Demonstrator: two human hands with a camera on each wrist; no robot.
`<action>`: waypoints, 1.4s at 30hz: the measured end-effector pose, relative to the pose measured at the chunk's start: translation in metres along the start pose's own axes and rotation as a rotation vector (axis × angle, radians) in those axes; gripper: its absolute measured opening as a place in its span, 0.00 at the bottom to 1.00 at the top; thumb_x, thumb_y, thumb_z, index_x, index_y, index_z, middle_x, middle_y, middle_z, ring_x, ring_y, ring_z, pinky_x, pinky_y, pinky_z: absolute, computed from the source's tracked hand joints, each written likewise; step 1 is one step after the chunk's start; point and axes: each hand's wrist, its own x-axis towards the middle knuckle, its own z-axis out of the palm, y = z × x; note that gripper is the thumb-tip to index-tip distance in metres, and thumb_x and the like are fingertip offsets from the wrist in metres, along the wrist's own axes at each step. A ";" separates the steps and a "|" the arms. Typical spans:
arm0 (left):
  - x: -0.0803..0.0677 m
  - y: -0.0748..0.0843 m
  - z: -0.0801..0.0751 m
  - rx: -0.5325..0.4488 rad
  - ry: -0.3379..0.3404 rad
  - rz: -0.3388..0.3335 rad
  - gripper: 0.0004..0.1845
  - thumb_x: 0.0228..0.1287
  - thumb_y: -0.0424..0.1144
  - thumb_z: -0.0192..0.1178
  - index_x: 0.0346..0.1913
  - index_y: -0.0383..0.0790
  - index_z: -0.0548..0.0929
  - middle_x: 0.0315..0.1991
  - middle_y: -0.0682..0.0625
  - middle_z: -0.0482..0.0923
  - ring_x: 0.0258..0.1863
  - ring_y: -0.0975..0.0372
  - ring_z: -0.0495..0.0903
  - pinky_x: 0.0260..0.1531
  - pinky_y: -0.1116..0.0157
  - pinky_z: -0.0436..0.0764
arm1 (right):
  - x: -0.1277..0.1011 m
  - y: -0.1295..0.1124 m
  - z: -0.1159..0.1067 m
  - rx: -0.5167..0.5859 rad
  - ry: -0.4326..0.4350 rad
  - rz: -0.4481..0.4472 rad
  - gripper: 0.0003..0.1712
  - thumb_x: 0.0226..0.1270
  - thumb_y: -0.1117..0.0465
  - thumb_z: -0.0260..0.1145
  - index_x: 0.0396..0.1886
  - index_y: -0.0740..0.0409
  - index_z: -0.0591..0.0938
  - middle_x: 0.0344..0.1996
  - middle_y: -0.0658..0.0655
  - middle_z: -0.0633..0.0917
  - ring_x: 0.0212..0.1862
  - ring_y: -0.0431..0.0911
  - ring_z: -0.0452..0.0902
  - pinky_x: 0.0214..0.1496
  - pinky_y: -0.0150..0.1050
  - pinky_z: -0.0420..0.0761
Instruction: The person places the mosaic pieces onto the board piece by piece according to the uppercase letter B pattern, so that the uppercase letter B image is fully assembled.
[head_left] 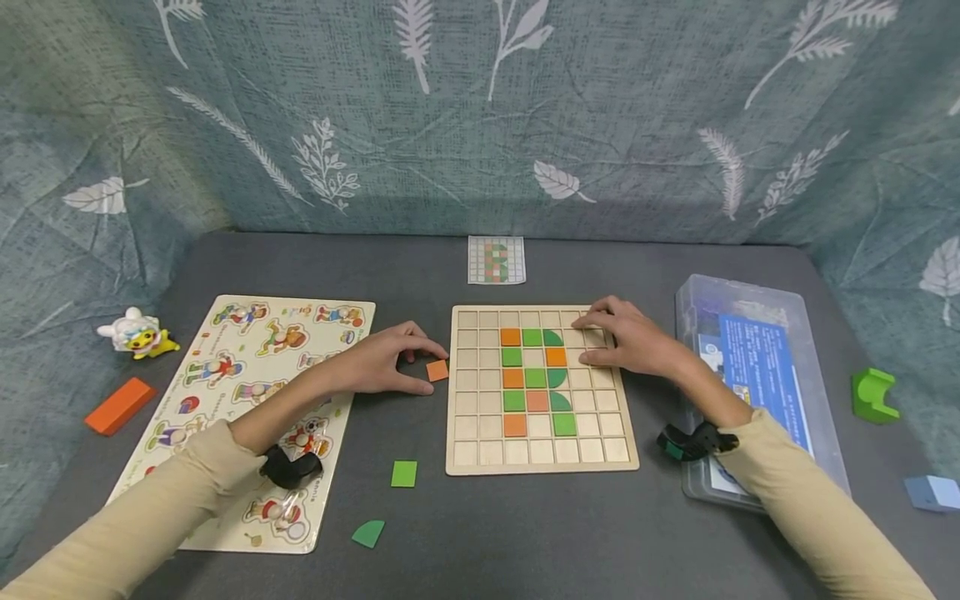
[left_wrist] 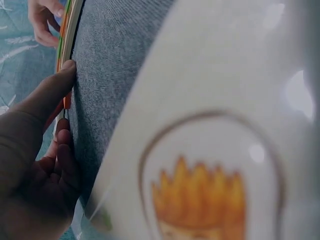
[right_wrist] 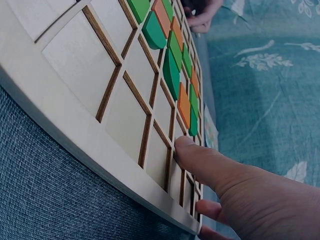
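Note:
My left hand (head_left: 390,360) is low over the table, left of a wooden grid board (head_left: 542,468). Its thumb and index fingertip pinch opposite edges of an orange square tile (head_left: 438,370). In the left wrist view, the tile's orange edge (left_wrist: 67,102) shows between thumb and fingers. On the board, orange, green and salmon squares and dark green quarter-round tiles (head_left: 557,377) fill some middle cells. My right hand (head_left: 626,337) rests at the board's upper right with fingers spread. In the right wrist view, its thumb (right_wrist: 186,144) touches the grid; it holds nothing.
A green square (head_left: 403,473) and a dark green quarter-round (head_left: 368,533) lie near the front. A picture puzzle board (head_left: 315,529) lies under the left forearm, a plastic case (head_left: 701,292) beside the right. A pattern card (head_left: 497,281), figurine (head_left: 140,332) and blocks (head_left: 120,406) sit around.

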 end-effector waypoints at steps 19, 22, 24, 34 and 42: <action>-0.010 0.042 0.017 0.066 0.182 0.010 0.20 0.56 0.42 0.71 0.51 0.40 0.84 0.40 0.51 0.78 0.35 0.64 0.75 0.35 0.68 0.76 | 0.001 0.001 0.003 -0.003 0.001 -0.004 0.27 0.62 0.53 0.70 0.60 0.54 0.78 0.59 0.64 0.70 0.53 0.55 0.66 0.46 0.47 0.67; -0.007 0.071 0.034 0.112 0.141 0.092 0.20 0.59 0.45 0.68 0.53 0.42 0.83 0.43 0.53 0.80 0.37 0.65 0.76 0.36 0.69 0.76 | 0.000 0.000 0.002 -0.004 0.006 -0.006 0.27 0.62 0.54 0.70 0.60 0.55 0.78 0.59 0.64 0.71 0.53 0.56 0.67 0.46 0.47 0.67; -0.002 0.089 0.046 0.153 0.091 0.156 0.18 0.61 0.47 0.66 0.52 0.45 0.83 0.45 0.54 0.81 0.40 0.65 0.76 0.39 0.68 0.77 | 0.000 0.001 0.001 -0.004 0.009 -0.006 0.27 0.62 0.54 0.70 0.60 0.55 0.78 0.59 0.64 0.71 0.53 0.55 0.67 0.46 0.47 0.67; 0.024 0.125 0.078 0.415 -0.001 0.367 0.06 0.63 0.49 0.65 0.39 0.54 0.85 0.39 0.58 0.78 0.37 0.67 0.72 0.26 0.77 0.69 | 0.001 0.001 0.002 -0.004 0.015 -0.010 0.26 0.64 0.52 0.69 0.60 0.55 0.79 0.58 0.64 0.71 0.51 0.55 0.67 0.45 0.46 0.67; 0.029 0.129 0.083 0.485 0.003 0.372 0.06 0.62 0.49 0.65 0.39 0.54 0.86 0.38 0.58 0.78 0.38 0.67 0.74 0.23 0.76 0.68 | 0.000 0.000 0.001 -0.006 0.019 -0.011 0.25 0.64 0.53 0.69 0.59 0.55 0.79 0.57 0.64 0.71 0.52 0.55 0.67 0.46 0.47 0.67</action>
